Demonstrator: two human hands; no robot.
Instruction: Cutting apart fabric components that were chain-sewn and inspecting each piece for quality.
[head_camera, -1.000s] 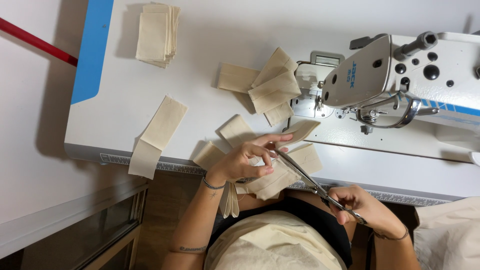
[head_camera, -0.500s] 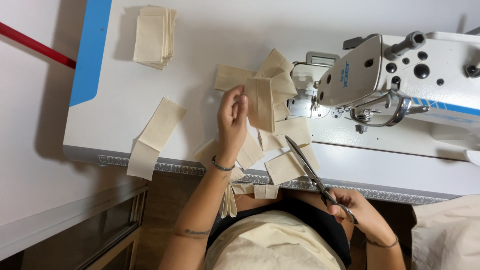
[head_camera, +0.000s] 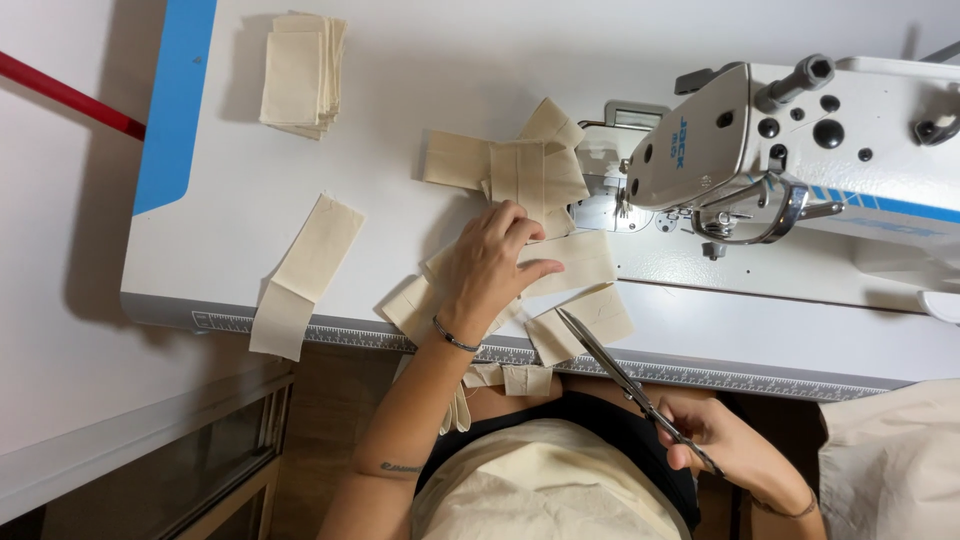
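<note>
Several cream fabric pieces (head_camera: 560, 262) lie overlapping just beside the sewing machine (head_camera: 740, 150); your left hand (head_camera: 490, 265) presses flat on them, fingers spread. Your right hand (head_camera: 735, 450) clamps the scissors (head_camera: 620, 375), whose tips point at that wrist and could nick it.

Cream fabric pieces (head_camera: 566, 262), flat rectangles chained end to end, lay fanned across the white worktop (head_camera: 400, 80) beside the sewing machine. Slim metal scissors (head_camera: 628, 385) pointed up-left, blades shut, tips touching the nearest piece (head_camera: 585, 322).
</note>
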